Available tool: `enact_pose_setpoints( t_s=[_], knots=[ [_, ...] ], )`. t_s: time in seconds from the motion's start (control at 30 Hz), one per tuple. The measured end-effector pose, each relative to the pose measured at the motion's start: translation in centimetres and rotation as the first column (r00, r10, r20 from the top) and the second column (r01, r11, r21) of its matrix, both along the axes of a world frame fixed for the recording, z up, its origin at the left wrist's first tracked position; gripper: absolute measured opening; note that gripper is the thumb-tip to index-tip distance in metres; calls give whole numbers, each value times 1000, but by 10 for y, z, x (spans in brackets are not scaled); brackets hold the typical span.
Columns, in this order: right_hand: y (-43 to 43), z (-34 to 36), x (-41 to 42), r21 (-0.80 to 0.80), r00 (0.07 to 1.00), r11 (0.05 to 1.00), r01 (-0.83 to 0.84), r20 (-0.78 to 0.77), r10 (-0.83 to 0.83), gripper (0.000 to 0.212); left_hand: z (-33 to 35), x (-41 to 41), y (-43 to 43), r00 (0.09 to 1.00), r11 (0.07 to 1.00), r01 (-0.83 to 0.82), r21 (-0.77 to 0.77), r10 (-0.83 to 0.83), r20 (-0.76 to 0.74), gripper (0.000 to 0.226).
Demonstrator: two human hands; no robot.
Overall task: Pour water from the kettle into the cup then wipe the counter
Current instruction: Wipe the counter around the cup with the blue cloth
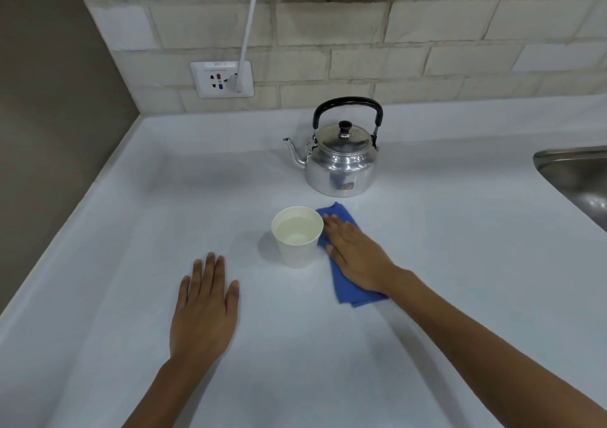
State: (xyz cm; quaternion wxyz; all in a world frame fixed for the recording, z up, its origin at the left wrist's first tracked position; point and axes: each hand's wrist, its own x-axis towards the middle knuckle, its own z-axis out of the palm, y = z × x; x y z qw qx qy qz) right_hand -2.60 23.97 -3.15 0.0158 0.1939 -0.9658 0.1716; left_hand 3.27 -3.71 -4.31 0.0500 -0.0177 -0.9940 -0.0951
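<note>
A shiny metal kettle [340, 161] with a black handle stands upright near the back of the white counter [131, 214], spout pointing left. In front of it sits a white paper cup [298, 235] holding water. A blue cloth [345, 289] lies flat just right of the cup, touching it. My right hand [356, 255] presses flat on the cloth, fingers pointing toward the kettle. Left of the cup, my left hand [205, 309] rests palm down on the bare counter, fingers spread, holding nothing.
A steel sink [581, 178] is set into the counter at the right edge. A wall socket [221, 79] with a white plug and cable sits on the tiled back wall. A grey side wall bounds the counter on the left.
</note>
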Motion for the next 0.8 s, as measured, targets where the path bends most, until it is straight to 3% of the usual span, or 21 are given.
enact_pose_setpoints(
  t_s=[0.1,0.27,0.37,0.47,0.67,0.8],
  knots=[
    [25,-1,14,-44,1000,999,-21,2,21,48,-2,0,-1,1000,1000,-2,16,1,9,65],
    [85,12,-4,-39,951,952,303,70,-300,48,-1,0,0,1000,1000,0,18,0,2,61],
    [78,11,-7,10,923,927,375,82,-375,50,-2,-1,0,1000,1000,-9,18,9,10,56],
    [50,9,15,-22,937,938,346,60,-345,51,-3,-1,-1,1000,1000,-17,20,16,15,56],
    [12,-5,85,-57,988,989,136,-67,-140,51,-3,0,-1,1000,999,-2,44,1,12,56],
    [40,5,73,-58,975,974,219,-15,-220,49,-1,1,-2,1000,1000,-3,26,2,19,56]
  ],
)
